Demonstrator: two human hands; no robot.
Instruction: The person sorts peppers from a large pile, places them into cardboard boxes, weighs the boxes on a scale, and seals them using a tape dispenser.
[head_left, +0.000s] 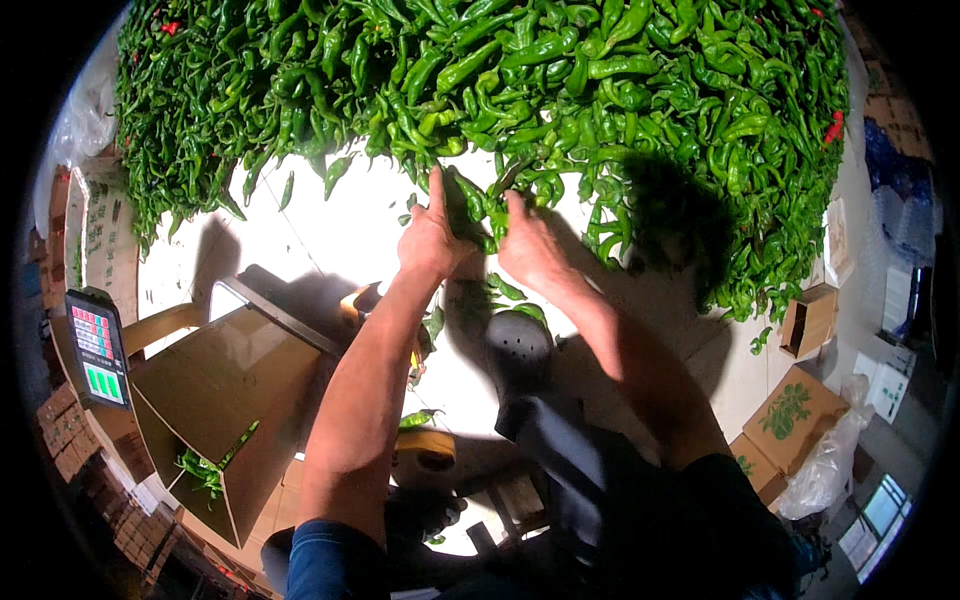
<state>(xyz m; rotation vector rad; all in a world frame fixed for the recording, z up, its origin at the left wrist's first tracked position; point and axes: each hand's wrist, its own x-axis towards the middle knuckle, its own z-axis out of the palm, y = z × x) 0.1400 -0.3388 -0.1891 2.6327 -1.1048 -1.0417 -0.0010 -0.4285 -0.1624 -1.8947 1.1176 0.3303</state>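
A large heap of green chili peppers (465, 67) spreads over the pale tiled floor (285, 232) in front of me. My left hand (433, 236) reaches down at the heap's near edge, its index finger stretched out towards the peppers. Just to the right, my right hand (531, 244) points its index finger at the same spot. Between the two hands lie a few loose green peppers (471, 199). The undersides of both hands and most other fingers are hidden, so whether they grip any peppers is unclear.
An open cardboard box (225, 375) with green peppers inside stands at left, beside a scale's lit display (97, 349). My dark shoe (517, 341) is below the hands. A tape roll (426, 448) lies near it. More cardboard boxes (796, 409) and clear plastic (821, 472) are at right.
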